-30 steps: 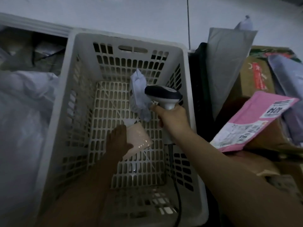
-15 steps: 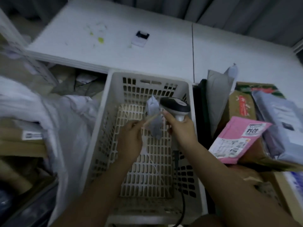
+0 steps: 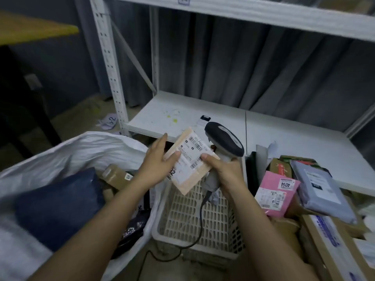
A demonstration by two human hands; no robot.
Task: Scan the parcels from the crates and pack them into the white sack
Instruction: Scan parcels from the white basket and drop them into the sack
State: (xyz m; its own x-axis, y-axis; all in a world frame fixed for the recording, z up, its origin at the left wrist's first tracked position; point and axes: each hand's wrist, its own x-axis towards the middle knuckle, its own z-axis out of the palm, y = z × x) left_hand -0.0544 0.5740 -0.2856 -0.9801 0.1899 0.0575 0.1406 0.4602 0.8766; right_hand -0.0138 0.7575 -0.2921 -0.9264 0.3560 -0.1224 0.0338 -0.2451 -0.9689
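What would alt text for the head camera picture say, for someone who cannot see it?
Two hands hold a tan parcel label-up above a white crate; the right hand also grips a barcode scanner, the left hand pinches the parcel's edge. A white sack of parcels lies at left.

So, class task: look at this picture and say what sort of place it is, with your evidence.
Probably a parcel sorting or storage room: labelled parcels piled in boxes, a handheld barcode scanner, a white sack of packages, and metal shelving behind.
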